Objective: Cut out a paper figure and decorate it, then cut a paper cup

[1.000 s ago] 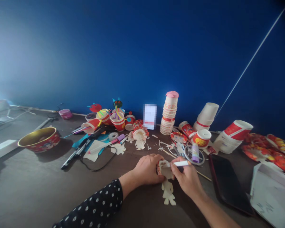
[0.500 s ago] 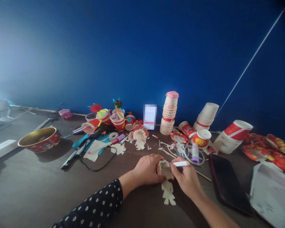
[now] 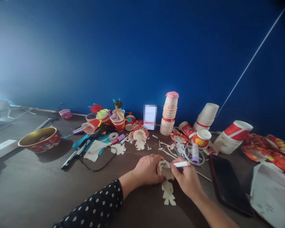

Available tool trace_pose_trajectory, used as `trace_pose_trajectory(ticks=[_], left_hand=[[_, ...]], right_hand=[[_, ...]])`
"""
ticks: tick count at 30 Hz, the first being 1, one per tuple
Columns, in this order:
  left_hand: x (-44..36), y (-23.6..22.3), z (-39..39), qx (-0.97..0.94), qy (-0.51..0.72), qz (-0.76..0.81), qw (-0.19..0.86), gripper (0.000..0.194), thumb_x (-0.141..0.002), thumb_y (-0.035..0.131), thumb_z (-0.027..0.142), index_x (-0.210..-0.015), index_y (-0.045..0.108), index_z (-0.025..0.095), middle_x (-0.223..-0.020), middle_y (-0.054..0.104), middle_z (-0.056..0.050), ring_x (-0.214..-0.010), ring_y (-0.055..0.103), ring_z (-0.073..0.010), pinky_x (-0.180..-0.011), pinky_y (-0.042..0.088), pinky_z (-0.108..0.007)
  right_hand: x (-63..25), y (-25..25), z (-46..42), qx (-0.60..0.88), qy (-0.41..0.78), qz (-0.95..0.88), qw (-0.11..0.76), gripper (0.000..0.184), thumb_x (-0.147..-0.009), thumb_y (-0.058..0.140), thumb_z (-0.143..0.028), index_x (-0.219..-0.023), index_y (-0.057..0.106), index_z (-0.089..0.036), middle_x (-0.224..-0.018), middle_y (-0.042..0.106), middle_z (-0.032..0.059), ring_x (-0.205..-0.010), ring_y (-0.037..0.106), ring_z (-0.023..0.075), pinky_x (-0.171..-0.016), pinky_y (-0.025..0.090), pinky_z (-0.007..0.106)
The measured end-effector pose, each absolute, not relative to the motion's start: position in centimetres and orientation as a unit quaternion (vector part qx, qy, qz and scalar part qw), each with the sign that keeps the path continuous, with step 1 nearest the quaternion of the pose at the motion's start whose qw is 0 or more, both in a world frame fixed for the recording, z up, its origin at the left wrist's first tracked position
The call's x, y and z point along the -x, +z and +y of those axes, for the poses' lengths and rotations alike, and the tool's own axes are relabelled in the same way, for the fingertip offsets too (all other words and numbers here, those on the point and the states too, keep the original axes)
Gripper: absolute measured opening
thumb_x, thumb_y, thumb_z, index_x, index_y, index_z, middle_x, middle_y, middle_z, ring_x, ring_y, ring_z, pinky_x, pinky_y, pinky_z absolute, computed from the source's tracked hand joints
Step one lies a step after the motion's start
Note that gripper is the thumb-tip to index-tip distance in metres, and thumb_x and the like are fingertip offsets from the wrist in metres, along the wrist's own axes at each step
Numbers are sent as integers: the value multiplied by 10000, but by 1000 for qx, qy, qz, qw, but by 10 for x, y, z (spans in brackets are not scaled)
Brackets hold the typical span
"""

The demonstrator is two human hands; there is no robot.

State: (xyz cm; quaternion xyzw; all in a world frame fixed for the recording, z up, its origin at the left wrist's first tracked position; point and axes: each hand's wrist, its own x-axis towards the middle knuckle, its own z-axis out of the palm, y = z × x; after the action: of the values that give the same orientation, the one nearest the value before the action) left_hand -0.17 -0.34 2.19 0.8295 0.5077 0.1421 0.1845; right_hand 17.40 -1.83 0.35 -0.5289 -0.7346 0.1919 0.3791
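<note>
A long dark desk (image 3: 35, 186) is placed against a deep blue wall (image 3: 142, 53), and many craft materials are spread along its far edge. Near the left edge, a red bowl with a golden inside (image 3: 39, 140) is standing. At the far edge, a tall stack of paper cups (image 3: 169, 118) with a pink top is seen, and decorated cup crafts (image 3: 109, 118) are grouped to the left of it. Toward the right edge, a flat black device (image 3: 228, 185) is lying.

Near the middle of the front edge, a paper piece with a red patterned edge (image 3: 165, 169) is held above the desk between both hands. It is gripped by the left hand (image 3: 147, 169), with the fingers closed around it, and this arm is covered by a dotted black sleeve (image 3: 92, 205). A white marker (image 3: 181, 164) is pinched by the right hand (image 3: 186, 180), with narrow fingers, and the marker tip is hidden behind them. Just below the hands, a cut-out paper figure (image 3: 168, 193) is lying on the desk, and a purple glue stick (image 3: 195, 153) is standing beyond the right hand.
</note>
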Motion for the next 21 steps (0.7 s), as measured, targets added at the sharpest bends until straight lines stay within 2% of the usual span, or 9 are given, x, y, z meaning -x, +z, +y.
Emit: trace_pose_trajectory(ticks=[17,21], left_hand=[[2,23,-4,-828,146,509,185,538,-553,655,410,-1052,531,254,-1006,622,-32,-914,592,-234,-807,452,-323],[3,20,-3,-832,153,500,185,542,-559,649,409,-1063,527,252,-1011,624,-33,-927,588,-236,-826,446,-333]], right_hand=[[-174,2,-18,529,206,-723,394,206,-830,472,-358,-700,518,-206,-485,605,1,-467,591,191,-478,440,270],[-174,4,-19,524,238,-698,426,210,-833,468,-360,-695,511,-208,-471,602,-3,-439,579,178,-455,443,257]])
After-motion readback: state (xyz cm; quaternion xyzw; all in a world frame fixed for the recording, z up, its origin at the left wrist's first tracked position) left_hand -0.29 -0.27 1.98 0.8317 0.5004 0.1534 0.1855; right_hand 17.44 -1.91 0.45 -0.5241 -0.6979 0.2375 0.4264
